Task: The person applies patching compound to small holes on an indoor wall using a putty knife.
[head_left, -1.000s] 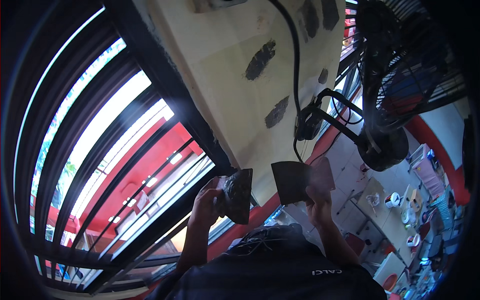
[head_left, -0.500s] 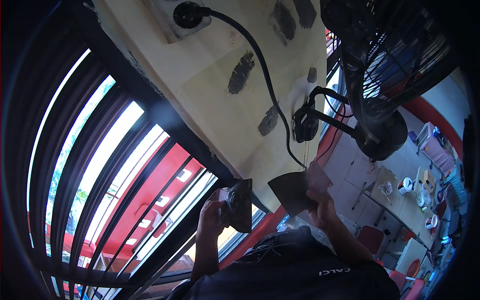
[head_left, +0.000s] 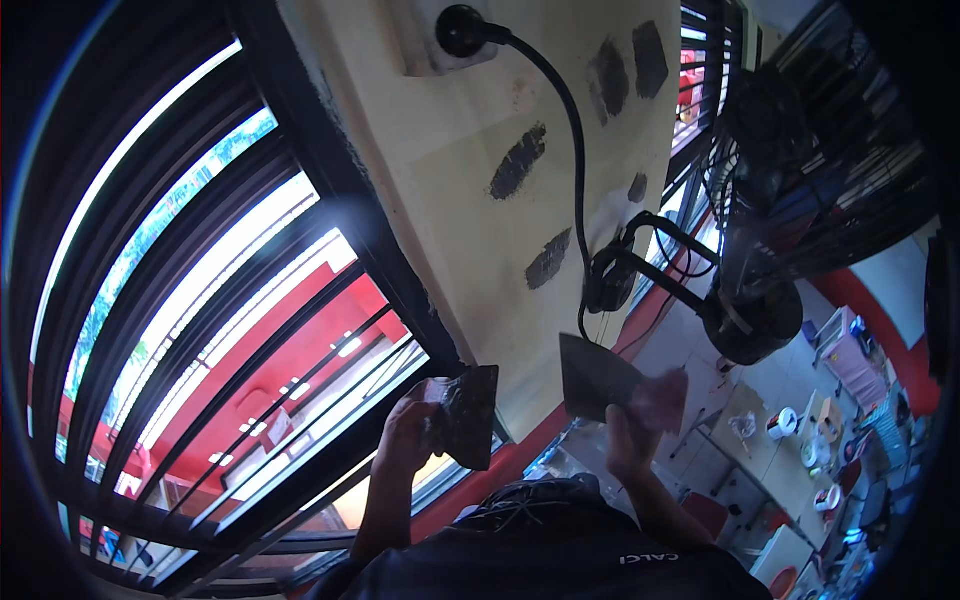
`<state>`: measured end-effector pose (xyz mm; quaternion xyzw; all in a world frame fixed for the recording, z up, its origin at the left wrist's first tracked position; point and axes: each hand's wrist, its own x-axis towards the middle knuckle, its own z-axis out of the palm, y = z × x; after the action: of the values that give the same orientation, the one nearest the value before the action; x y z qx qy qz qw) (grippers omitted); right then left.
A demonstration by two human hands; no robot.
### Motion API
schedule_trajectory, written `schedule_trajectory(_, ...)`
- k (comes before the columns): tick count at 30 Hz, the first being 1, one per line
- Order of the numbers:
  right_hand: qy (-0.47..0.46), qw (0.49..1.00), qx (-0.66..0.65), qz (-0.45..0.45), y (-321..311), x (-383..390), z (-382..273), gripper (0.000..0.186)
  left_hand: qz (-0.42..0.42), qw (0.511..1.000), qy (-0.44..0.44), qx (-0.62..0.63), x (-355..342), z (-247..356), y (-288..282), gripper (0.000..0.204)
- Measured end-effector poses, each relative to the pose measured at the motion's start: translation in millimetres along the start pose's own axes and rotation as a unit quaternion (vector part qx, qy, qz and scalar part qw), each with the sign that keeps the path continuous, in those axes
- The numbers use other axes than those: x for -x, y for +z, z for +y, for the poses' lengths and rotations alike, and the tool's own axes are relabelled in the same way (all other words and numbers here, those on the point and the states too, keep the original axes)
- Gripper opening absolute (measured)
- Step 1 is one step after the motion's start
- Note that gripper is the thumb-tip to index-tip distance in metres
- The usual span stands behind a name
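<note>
The cream wall strip (head_left: 470,230) is the landmark. Its middle lies bare between the dark patches (head_left: 518,162), so a hand could pass flat along it there. To its right a black cable (head_left: 572,150) runs down from the plug (head_left: 460,30) to a coiled bundle (head_left: 610,275), blocking that edge. Further right, the fan (head_left: 790,190) on its bracket crowds the space. To the strip's left, the barred window frame (head_left: 330,170) closes the way. Below it, the left hand (head_left: 408,440) with a scraper (head_left: 470,415) and the right hand (head_left: 630,440) with a wide blade (head_left: 595,375) fill the gap.
</note>
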<state>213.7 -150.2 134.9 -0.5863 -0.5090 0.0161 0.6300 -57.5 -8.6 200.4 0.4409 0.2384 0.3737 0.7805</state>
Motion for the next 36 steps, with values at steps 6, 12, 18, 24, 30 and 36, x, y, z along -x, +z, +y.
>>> schedule_trajectory(6,-0.215,0.971,-0.086,-0.053,44.7,-79.8,-66.5,0.027,0.025,1.000,-0.011,-0.010,8.0,2.5,0.9,0.035)
schedule_trajectory(12,-0.354,0.925,0.007,0.134,90.0,-163.3,-49.5,0.045,0.014,0.999,-0.032,-0.003,12.6,-5.7,9.2,0.036)
schedule_trajectory(18,-0.264,0.892,0.142,0.337,102.2,-213.6,-52.8,0.016,0.010,0.999,-0.029,0.035,28.2,-12.0,-10.3,0.034)
schedule_trajectory(24,-0.347,0.897,0.042,0.270,101.1,-214.6,-33.0,0.021,0.057,0.997,0.016,0.041,36.6,-21.0,-30.2,0.033)
schedule_trajectory(30,-0.307,0.936,0.089,0.150,92.6,-231.8,-32.0,0.024,0.066,0.997,0.022,0.039,34.7,-16.7,-19.7,0.031)
schedule_trajectory(36,-0.241,0.957,0.049,0.152,94.6,-230.0,-24.3,0.026,0.040,0.998,-0.001,0.045,35.0,-15.1,-21.0,0.032)
